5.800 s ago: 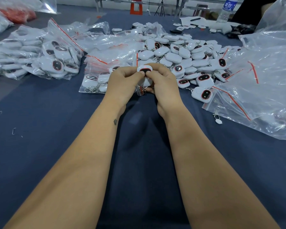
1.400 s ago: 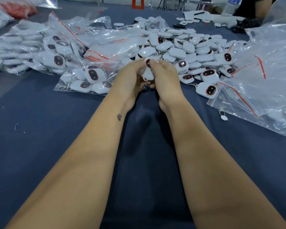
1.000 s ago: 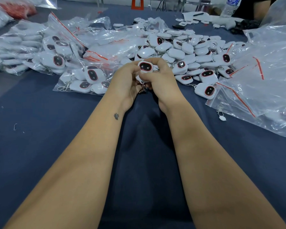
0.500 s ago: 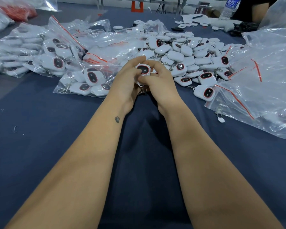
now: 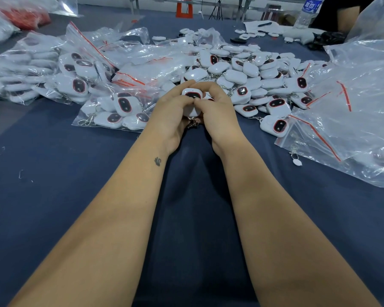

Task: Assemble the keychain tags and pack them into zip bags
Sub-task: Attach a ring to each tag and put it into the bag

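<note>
Both hands meet at the table's middle around one white keychain tag (image 5: 192, 94) with a dark, red-rimmed oval face. My left hand (image 5: 171, 111) grips its left side, and my right hand (image 5: 217, 109) grips its right side, both thumbs pressing on the face. A small metal clasp (image 5: 193, 124) dangles below the hands. Behind them lies a heap of loose white tags (image 5: 242, 74). A filled zip bag (image 5: 118, 111) lies just left of my left hand.
More filled zip bags (image 5: 31, 72) lie at the far left. Empty clear zip bags with red strips (image 5: 353, 111) pile at the right. A tiny white piece on a ring (image 5: 296, 161) lies near them. A water bottle (image 5: 307, 9) and another person's arm (image 5: 344, 16) are at the far right.
The hands stayed together on the same tag, turning it so its dark face points up, and shifted slightly toward me. The bags and the heap have not moved.
</note>
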